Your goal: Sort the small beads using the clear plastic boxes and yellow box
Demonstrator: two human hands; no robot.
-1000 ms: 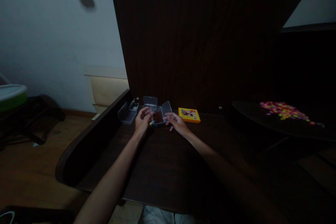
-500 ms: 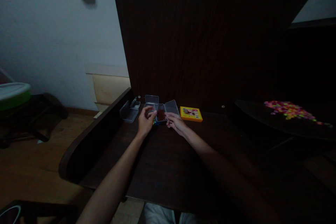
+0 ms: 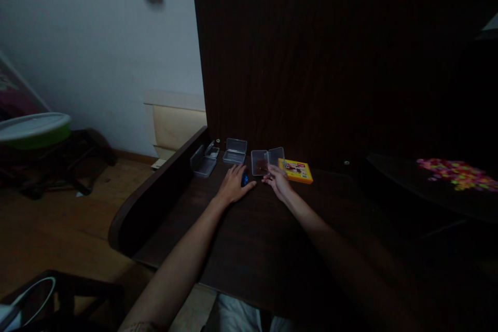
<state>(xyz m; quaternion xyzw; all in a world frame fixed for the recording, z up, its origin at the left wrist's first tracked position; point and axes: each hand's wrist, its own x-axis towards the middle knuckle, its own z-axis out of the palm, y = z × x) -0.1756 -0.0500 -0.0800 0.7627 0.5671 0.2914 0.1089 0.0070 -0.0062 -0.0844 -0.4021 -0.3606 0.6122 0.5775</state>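
Note:
On a dark wooden table [image 3: 249,249], my left hand [image 3: 233,187] lies with fingers stretched out, covering a small blue thing [image 3: 245,180]. Beside it my right hand [image 3: 278,180] rests with its fingertips at the front edge of a small clear plastic box [image 3: 261,162] that holds reddish pieces, its lid [image 3: 276,155] standing open to the right. I cannot tell whether the right fingers grip the box. An empty clear box [image 3: 235,151] sits just left of it.
Another open clear box [image 3: 205,162] lies at the table's left rail. A yellow flat pack [image 3: 296,170] sits right of the hands. Bright pink and yellow bits [image 3: 459,173] are heaped on a dark surface at right. A dark wooden panel rises behind.
My left hand let go of the reddish-filled box and dropped flat onto the table over the blue thing. The box now sits on the table, and the view has swung left.

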